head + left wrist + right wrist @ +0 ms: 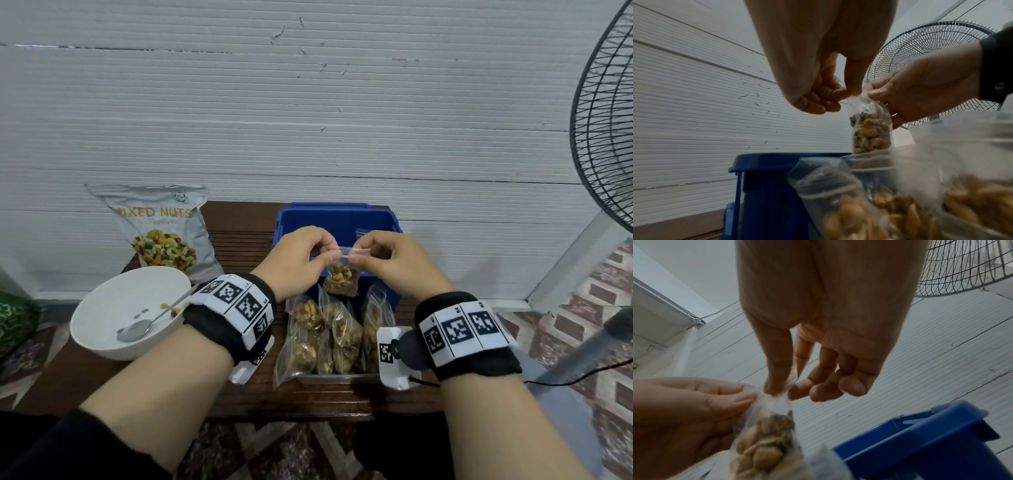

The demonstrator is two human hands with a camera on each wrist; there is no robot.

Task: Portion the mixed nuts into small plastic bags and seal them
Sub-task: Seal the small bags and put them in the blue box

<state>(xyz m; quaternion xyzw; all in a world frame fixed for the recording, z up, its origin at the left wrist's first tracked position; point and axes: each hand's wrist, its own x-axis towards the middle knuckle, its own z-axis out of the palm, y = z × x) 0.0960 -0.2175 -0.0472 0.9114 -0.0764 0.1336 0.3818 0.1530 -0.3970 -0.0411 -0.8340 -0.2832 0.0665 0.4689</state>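
On the far left of the worktop [239, 219], the nuts pack [161, 226] is leaning against the wall. Near it, a white bowl [113, 308] is standing with a spoon [144, 327] lying inside and a few nuts on its bottom.

In the middle, the left hand [298, 260] is pinching the left top corner of a small bag [342, 279] between thumb and forefinger, and the other fingers are curling in. The bag is hanging in the air, half full of nuts, above the near edge of the blue bin [339, 219]. In the left wrist view, the bag [871, 129] is hanging straight down under the thumb. The right hand [390, 263] is pinching the right top corner of the same bag, so both grips are clamped on its clear top strip, which is stretching between them.

Just below the hands, filled bags [329, 335] are standing together in a metal tray [339, 378] on the near side of the worktop. At the far right, a fan [603, 130] is standing beside the worktop.
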